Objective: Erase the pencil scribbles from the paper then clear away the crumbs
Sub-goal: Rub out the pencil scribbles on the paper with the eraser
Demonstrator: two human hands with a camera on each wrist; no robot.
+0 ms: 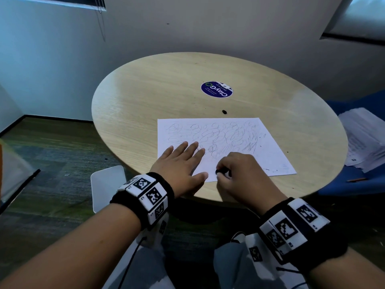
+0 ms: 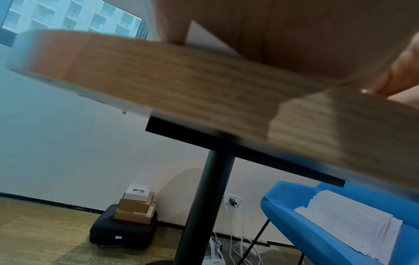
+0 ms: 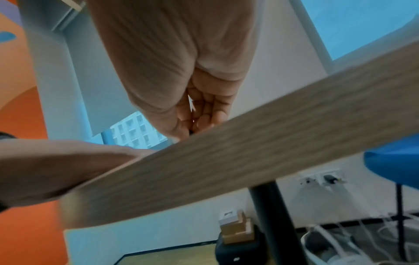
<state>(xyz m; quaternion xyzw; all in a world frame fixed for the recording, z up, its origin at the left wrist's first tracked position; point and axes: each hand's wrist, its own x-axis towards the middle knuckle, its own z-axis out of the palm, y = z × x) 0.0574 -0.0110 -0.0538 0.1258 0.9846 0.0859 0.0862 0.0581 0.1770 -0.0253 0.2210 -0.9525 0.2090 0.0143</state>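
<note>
A white sheet of paper (image 1: 245, 142) covered in grey pencil scribbles (image 1: 218, 136) lies on the round wooden table (image 1: 145, 97). My left hand (image 1: 183, 163) lies flat with fingers spread on the sheet's near left corner and holds it down. My right hand (image 1: 223, 174) pinches a small black eraser (image 1: 221, 171) against the sheet's near edge, fingers curled round it. A few dark crumbs (image 1: 270, 170) lie near the sheet's near right corner. In the right wrist view the curled fingers (image 3: 211, 114) meet the table edge (image 3: 249, 161); the eraser is barely visible there.
A round blue sticker (image 1: 216, 89) and a small dark lump (image 1: 224, 111) sit on the table beyond the paper. At the right a blue chair (image 2: 317, 233) carries a stack of papers (image 1: 364, 138) and a pencil (image 1: 356, 180). Boxes (image 2: 136, 208) stand by the wall.
</note>
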